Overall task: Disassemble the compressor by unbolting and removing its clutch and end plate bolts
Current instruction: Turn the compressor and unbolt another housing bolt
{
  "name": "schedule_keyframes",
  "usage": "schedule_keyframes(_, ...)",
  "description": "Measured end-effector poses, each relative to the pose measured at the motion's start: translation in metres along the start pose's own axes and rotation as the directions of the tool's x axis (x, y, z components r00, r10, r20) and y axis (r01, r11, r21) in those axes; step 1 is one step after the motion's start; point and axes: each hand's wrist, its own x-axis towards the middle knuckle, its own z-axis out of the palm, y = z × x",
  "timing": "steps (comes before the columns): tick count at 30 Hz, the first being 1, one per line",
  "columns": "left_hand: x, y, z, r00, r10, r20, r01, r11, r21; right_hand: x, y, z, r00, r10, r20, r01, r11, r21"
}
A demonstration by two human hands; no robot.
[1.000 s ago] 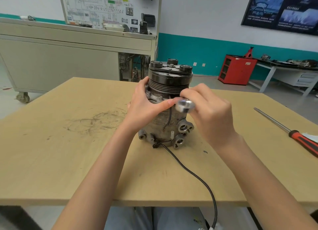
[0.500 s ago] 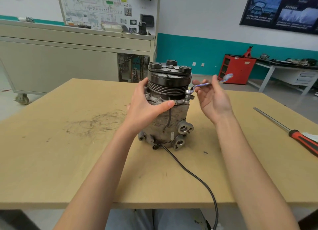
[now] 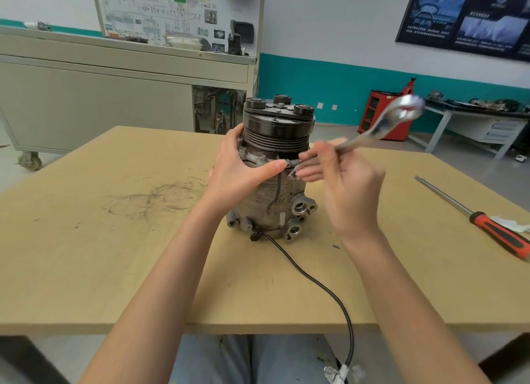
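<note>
Head camera looks down over a tan bench (image 3: pixel 86 269) where the compressor (image 3: pixel 275 165) stands upright near the middle, its black grooved clutch pulley (image 3: pixel 276 131) on top and the grey metal body below, ports facing the near right. A black cable (image 3: pixel 315 283) runs from the base of the body toward the near edge and drops over it.

Both forearms reach in from the near edge. The left hand (image 3: pixel 241 171) wraps the left side of the compressor just under the pulley, fingers curled around the far side, thumb laid across the front with its tip at the flange; this grip is closed on the housing. The right hand (image 3: pixel 347 188) is raised just to the right of the compressor, palm turned left, wrist bent upward, fingers loosely curled and blurred. Its grip is closed on the shaft of a shiny wrench (image 3: pixel 381 125), which slants from the flange beside the left thumb tip up and to the far right, its ring end blurred in the air. Whether the low end sits on a bolt I cannot tell.

A screwdriver (image 3: pixel 484 225) with a red and black handle lies on the right of the bench, well apart from the hands.
</note>
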Motion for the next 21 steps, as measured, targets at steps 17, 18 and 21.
schedule_keyframes(17,0.004,-0.004,0.002,1.000,-0.001,-0.010,0.001,1.000,-0.020,0.002,0.000,0.002,0.906,-0.422,0.040,0.403,0.828,-0.391)
schedule_keyframes(18,0.004,-0.004,0.002,1.000,-0.001,-0.007,0.001,1.000,-0.022,0.001,-0.002,0.003,0.902,-0.428,0.055,0.410,0.810,-0.420)
schedule_keyframes(21,0.003,-0.002,0.001,1.000,0.010,0.012,-0.010,1.000,-0.013,0.000,-0.004,0.009,0.895,-0.436,0.095,0.422,0.755,-0.502)
